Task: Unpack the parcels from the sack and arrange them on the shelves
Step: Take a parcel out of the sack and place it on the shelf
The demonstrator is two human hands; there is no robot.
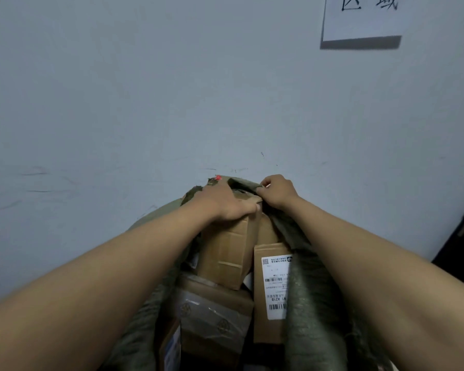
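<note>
A person is leaning over an olive-green sack (303,285) that is lying open in front of a pale wall (145,89). The left hand (225,202) is gripping the top end of a plain cardboard box (225,250), with the thumb curling round its near edge and the other fingers hidden on its far side. The right hand (276,191) is pinching the sack's rim at the far end, with fingers curled around the cloth.

The box is standing tilted inside the sack's mouth. Just to its right, a narrow carton with a white shipping label (272,290) is leaning against the sack's side. Below the box, a taped parcel (214,317) is lying flat, touching it. A paper sign (364,17) with black characters is hanging on the wall at upper right.
</note>
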